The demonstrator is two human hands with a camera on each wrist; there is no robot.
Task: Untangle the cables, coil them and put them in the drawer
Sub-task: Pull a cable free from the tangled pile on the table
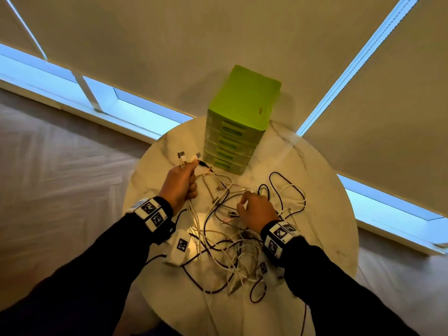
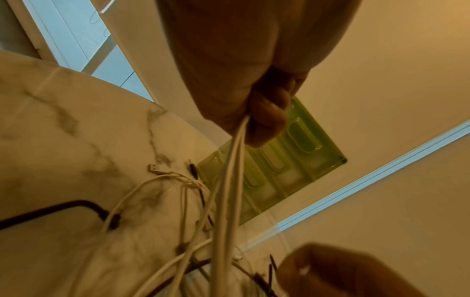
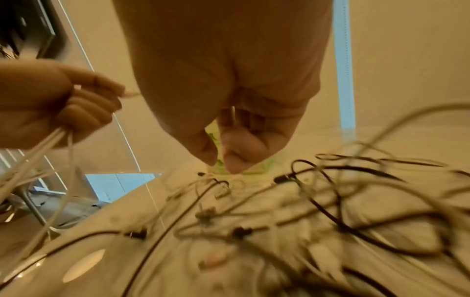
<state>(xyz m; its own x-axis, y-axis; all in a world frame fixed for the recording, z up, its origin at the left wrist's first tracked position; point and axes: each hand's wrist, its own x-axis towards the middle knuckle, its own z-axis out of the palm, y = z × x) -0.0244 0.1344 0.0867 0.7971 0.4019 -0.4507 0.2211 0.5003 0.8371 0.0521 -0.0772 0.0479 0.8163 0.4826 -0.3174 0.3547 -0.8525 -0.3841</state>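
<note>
A tangle of white and black cables [image 1: 228,241] lies spread over the round marble table [image 1: 324,202]. My left hand [image 1: 185,177] is raised at the pile's far left and grips a bundle of white cables [image 2: 229,193]; their plugs [image 1: 183,157] stick out above the fist. My right hand [image 1: 244,202] hovers over the middle of the tangle with fingers curled, thumb and forefinger [image 3: 236,160] pinched together, and a thin white cable [image 3: 232,116] shows inside the curl. A green drawer unit [image 1: 230,141] stands at the table's far side, all drawers closed.
The table stands in a corner with drawn blinds [image 1: 218,44] and window strips behind it. Floor [image 1: 60,166] drops away to the left and right of the tabletop. Loose cable ends hang toward the near table edge [image 1: 218,318].
</note>
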